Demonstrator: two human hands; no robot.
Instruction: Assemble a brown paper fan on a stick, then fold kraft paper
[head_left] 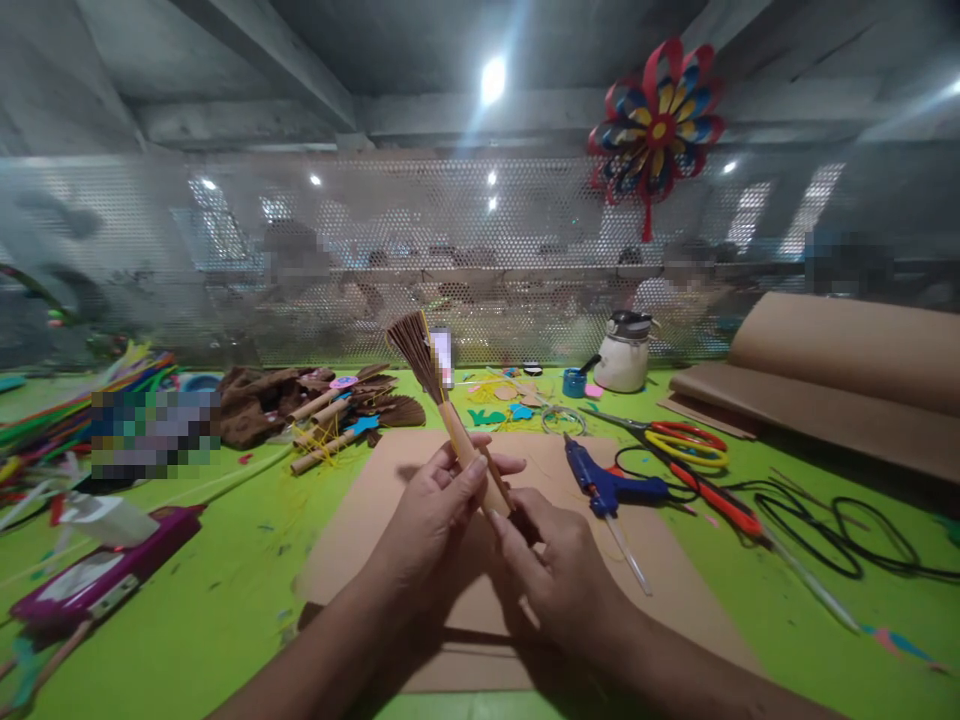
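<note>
My left hand [439,508] is closed round the middle of a tan paper tube [466,440], thumb along its near side. A bundle of dark brown pleated paper [418,352] sticks out of the tube's upper end, spreading a little like a fan, with a thin yellow strand along its edge. My right hand [551,550] pinches the lower end of the same tube between thumb and fingers. The tube tilts up to the left above a sheet of brown kraft paper [360,560]. Part of its lower end is hidden by my fingers.
Right of my hands lie a blue glue gun [600,480], red-and-yellow-handled scissors [686,445], a red-handled tool [720,500] and black cord. Finished-looking tubes with pleated paper [322,455], a purple power strip [105,575] and colourful stems [97,405] are left. Behind stand a jar [622,355] and kraft roll [847,350].
</note>
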